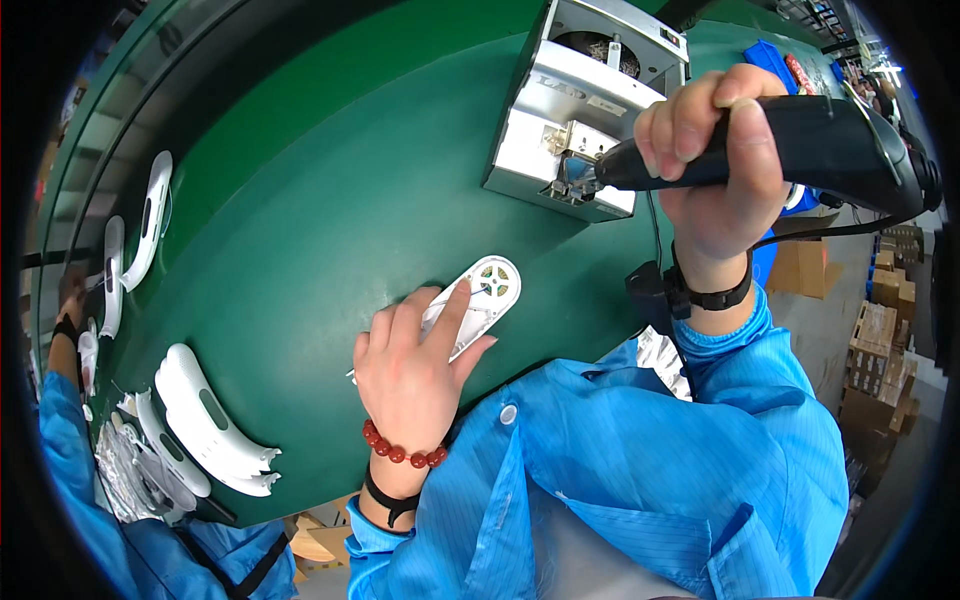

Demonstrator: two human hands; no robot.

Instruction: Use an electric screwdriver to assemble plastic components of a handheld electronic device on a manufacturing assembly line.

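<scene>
My right hand (722, 150) is closed round a black electric screwdriver (800, 150), held level at the upper right with a cable trailing from its rear. The screwdriver's tip is at the front pick-up point of a silver screw feeder (590, 110), whose top bowl contains loose screws. My left hand (408, 360) lies with fingers stretched out over a white oblong plastic housing (497, 280) on the green table. The index finger touches the housing beside its round, spoked opening, and the thumb is apart from the fingers. My palm and fingers hide the housing's lower left part.
White curved plastic shells (210, 415) are stacked at the left, near clear plastic bags (130, 465). More white shells (150, 220) lie farther off. A co-worker's blue sleeve (65, 440) is at the left edge. A blue bin (768, 62) stands beyond the feeder; cartons (870, 340) are at the right.
</scene>
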